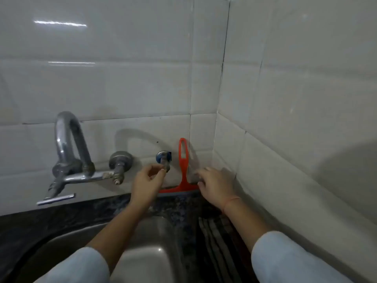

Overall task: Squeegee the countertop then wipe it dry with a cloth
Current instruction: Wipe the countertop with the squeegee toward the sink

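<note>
An orange squeegee stands upright against the white tiled back wall, its grey blade resting on the dark speckled countertop. My left hand is raised just left of its handle, with thumb and forefinger pinched on a small metal valve that sticks out of the wall. My right hand hovers at the right end of the squeegee blade, fingers spread, holding nothing. No cloth can be identified with certainty.
A chrome wall tap with a long lever juts out at the left. A steel sink lies below my arms. A dark striped mat or cloth lies on the counter to the right of the sink, beside the tiled side wall.
</note>
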